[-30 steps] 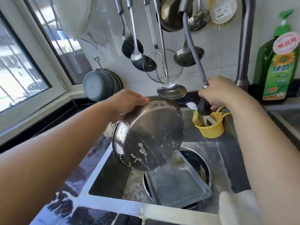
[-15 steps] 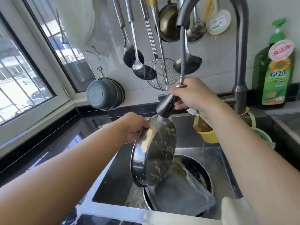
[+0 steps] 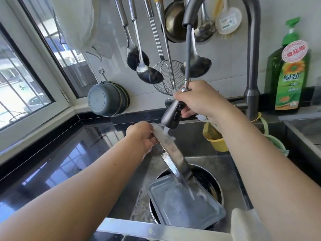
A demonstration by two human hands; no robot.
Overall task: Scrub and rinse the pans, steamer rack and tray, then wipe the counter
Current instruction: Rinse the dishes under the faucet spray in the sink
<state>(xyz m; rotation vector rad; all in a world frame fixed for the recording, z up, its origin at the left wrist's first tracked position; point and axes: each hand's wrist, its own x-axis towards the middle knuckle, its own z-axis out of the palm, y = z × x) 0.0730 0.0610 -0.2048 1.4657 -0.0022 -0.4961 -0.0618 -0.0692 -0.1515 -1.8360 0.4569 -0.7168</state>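
I had the pan (image 3: pixel 175 159) tipped on edge over the sink (image 3: pixel 208 159), its low rim right above the tray (image 3: pixel 184 204) that lay across a round basin (image 3: pixel 213 183) at the bottom. Rinsing step, I judged, and the way to do it well was to sweep the spray from the top rim downward while turning the pan, so the suds ran off into the sink, not onto the counter (image 3: pixel 57 164). My left hand (image 3: pixel 141 136) pinched the pan's upper rim, fingers curled round the edge. My right hand (image 3: pixel 199 100) was wrapped round the sprayer (image 3: pixel 171 115), its nozzle close to the rim, water striking just beside my left fingers. Whether soap remained on the pan's inner face I couldn't quite tell; it was nearly edge-on to me.
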